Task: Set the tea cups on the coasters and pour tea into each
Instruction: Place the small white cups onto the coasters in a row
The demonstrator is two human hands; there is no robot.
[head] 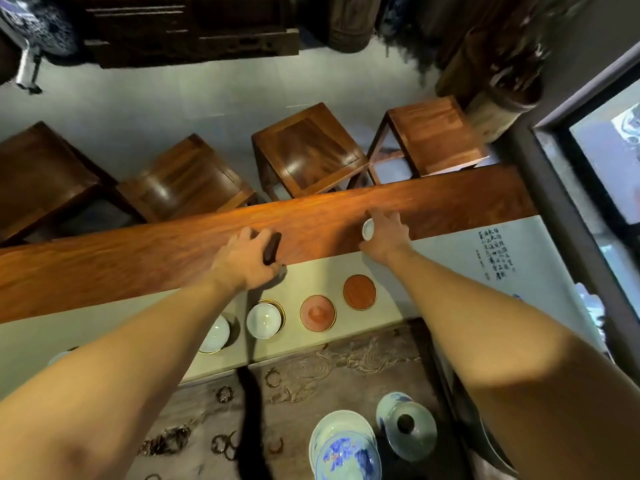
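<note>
My left hand grips a dark wooden coaster over the near edge of the long red-brown wooden table. My right hand holds a small white tea cup farther right on the same table, its fingers curled over the cup's rim. Closer to me, a pale runner carries a round red-brown disc, a red lid and two white cups, the left one partly hidden by my forearm. No teapot shows.
Wooden stools stand beyond the table's far edge. Near me, a carved dark tray holds bead bracelets, a blue-and-white bowl and a blue-and-white vase. A dark frame borders the right side.
</note>
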